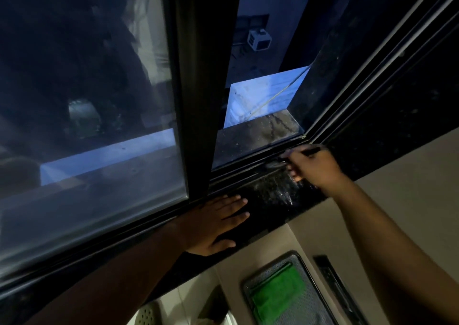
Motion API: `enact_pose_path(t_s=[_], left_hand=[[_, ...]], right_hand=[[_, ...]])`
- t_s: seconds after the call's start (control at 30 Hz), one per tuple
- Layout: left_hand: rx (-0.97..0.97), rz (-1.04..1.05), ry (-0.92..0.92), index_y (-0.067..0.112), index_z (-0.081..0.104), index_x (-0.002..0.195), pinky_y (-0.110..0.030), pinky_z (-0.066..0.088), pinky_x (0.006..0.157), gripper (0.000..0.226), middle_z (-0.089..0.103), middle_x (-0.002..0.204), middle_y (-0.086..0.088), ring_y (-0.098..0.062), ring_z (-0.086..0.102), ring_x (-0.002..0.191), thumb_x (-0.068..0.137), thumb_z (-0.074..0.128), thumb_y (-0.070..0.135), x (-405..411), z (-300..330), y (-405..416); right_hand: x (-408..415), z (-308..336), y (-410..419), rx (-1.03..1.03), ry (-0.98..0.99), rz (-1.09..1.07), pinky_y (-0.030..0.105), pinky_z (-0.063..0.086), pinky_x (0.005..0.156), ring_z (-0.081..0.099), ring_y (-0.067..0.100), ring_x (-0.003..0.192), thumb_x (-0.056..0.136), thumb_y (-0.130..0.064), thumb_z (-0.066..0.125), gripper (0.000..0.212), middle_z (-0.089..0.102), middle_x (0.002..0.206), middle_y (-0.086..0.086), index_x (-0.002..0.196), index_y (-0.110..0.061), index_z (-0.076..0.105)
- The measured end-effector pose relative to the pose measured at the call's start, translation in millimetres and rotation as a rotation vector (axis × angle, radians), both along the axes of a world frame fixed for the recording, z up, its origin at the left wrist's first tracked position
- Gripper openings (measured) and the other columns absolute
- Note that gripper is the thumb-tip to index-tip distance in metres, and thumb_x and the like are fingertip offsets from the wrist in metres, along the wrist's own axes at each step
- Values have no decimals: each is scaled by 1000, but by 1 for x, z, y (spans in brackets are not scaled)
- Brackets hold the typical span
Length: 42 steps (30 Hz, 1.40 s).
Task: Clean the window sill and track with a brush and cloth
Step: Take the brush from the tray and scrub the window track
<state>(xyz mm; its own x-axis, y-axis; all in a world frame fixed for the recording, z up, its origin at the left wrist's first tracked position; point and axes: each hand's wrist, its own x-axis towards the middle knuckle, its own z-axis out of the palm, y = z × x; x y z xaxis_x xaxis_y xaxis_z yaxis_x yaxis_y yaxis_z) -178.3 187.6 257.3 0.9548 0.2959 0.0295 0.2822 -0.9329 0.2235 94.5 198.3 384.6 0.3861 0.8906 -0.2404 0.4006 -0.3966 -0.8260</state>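
The dark stone window sill (270,200) runs diagonally across the view, with the black window track (248,168) along its far edge. My right hand (315,168) is closed around a dark brush (310,151), whose bristles sit blurred in the track near the right corner. A dusty, scuffed patch shows on the sill just below that hand. My left hand (218,223) lies flat on the sill with fingers spread, holding nothing. A green cloth (278,297) lies on a tray (310,307) below the sill.
The sliding pane's black frame (198,101) stands upright left of the open gap. Outside, a concrete ledge (258,131) and a lit white wall are visible. A white perforated object (146,314) sits at the bottom edge. A dark strip (332,285) lies right of the tray.
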Motion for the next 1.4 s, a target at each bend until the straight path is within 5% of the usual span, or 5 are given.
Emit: enact_pose_path(t_s=[0.13,0.33,0.57,0.93,1.4], left_hand=[[15,6,40,16,22,155,-43,11,124,68,8,165,-11,-26,1,153,100,32,55,0,-1,1],[-12,214,-322,7,71,117,-39,48,105,36,65,131,-12,-27,59,125,94,58,32,6,17,-25],[-1705,1083,-718,7,66,88,-26,49,59,23,66,80,-15,-23,63,69,99,56,25,26,78,-54],[-1577,860,-401,12,66,94,-19,53,53,13,70,78,-3,-8,67,62,99,55,9,-36,93,-49],[-670,823,-222,0,70,116,-9,38,85,28,71,118,-15,-12,63,105,91,57,-3,-121,59,-52]], right_hand=[[40,-1,-6,62,-830,89,37,51,74,65,37,80,89,-15,59,19,68,90,26,93,-3,73],[-41,-25,-73,463,-616,64,27,48,77,63,20,83,93,-17,58,19,67,92,8,106,-12,71],[-162,-62,-159,606,-288,13,16,45,89,58,2,105,91,-27,62,28,60,111,-8,118,-20,64],[-195,-59,-170,228,712,-443,24,51,44,62,15,52,87,-16,64,11,66,69,13,89,-7,69],[-282,-92,-137,-84,824,-513,23,51,40,65,23,46,85,-12,70,21,65,57,15,85,6,62]])
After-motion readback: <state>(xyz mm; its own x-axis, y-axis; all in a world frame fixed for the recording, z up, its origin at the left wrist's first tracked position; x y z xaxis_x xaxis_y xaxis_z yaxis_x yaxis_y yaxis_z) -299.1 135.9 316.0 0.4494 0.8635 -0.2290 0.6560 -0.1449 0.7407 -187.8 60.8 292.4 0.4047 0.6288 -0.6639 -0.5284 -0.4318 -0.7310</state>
